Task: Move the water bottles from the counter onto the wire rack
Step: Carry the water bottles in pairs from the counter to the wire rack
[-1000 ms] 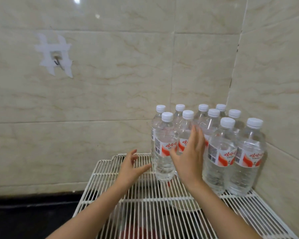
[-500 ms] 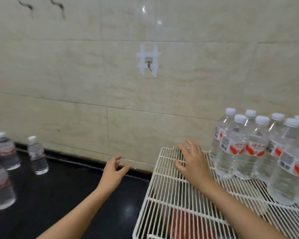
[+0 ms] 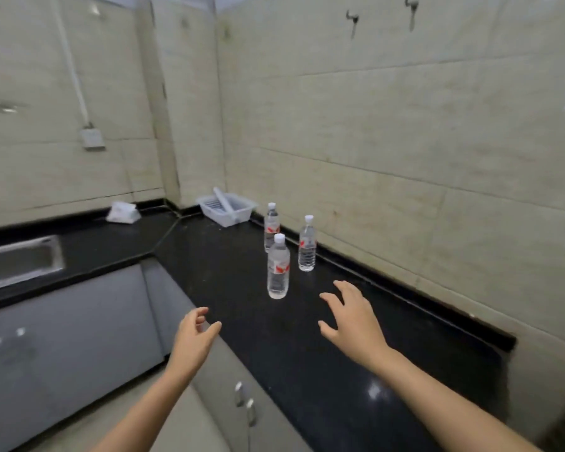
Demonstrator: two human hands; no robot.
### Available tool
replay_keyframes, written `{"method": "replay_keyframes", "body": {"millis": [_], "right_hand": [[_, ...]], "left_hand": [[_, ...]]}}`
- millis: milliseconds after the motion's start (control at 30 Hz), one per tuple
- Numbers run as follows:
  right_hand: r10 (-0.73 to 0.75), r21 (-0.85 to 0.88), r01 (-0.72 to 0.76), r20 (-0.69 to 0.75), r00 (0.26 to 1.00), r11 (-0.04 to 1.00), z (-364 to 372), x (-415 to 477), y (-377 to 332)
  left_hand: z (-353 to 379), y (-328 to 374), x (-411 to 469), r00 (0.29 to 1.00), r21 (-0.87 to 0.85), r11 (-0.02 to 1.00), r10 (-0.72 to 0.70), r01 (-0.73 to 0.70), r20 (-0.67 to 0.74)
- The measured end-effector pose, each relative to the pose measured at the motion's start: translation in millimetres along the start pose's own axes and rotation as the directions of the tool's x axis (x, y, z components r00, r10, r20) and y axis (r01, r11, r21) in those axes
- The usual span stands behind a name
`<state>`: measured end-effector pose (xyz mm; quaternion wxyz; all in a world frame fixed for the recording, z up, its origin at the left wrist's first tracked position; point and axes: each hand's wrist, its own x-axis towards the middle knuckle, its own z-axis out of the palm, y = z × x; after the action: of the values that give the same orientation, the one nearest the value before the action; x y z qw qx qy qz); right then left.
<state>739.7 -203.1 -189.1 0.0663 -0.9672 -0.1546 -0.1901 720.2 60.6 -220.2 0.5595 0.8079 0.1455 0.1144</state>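
Three clear water bottles with white caps and red labels stand upright on the black counter (image 3: 307, 353). The nearest bottle (image 3: 278, 267) is in front, a second bottle (image 3: 307, 244) stands to its right by the wall, and a third bottle (image 3: 271, 226) is behind. My right hand (image 3: 353, 318) hovers open over the counter, a short way to the right of and nearer than the closest bottle, touching nothing. My left hand (image 3: 194, 337) is open near the counter's front edge, empty. The wire rack is out of view.
A clear plastic basket (image 3: 227, 207) sits in the counter's far corner, with a white packet (image 3: 123, 212) further left. A steel sink (image 3: 17, 261) is set into the left counter. Cabinet doors with handles (image 3: 245, 402) lie below the counter edge. Tiled walls close in behind.
My view has swung left from the wire rack with its several bottles to the counter. Both hands have left the rack and now reach out open toward the three bottles.
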Motion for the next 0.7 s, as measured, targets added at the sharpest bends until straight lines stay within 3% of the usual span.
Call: {"method": "replay_keyframes", "body": {"millis": [100,300,500,700], "right_hand": [[-0.028,0.136,0.011,0.126,0.992,0.991,31.8,13.3,-59.8],[-0.163,0.186,0.109,0.307,0.938,0.976,91.1,43.9,-139.2],[-0.224,0.235,0.141,0.374,0.900,0.962,141.3,90.0,-181.0],[-0.204,0.328,0.073,0.382,0.902,0.942,190.1,166.7,-197.6]], "left_hand": [[-68.4,-38.4,0.0,0.991,0.005,0.998,-0.067,0.068,-0.118],[-152.2,-105.9,-11.5,0.929,-0.052,0.979,-0.203,0.197,-0.310],[-181.9,-138.4,3.7,0.874,-0.097,0.956,-0.293,0.278,-0.386],[-195.4,-147.4,71.1,0.851,-0.076,0.952,-0.299,0.296,-0.432]]}}
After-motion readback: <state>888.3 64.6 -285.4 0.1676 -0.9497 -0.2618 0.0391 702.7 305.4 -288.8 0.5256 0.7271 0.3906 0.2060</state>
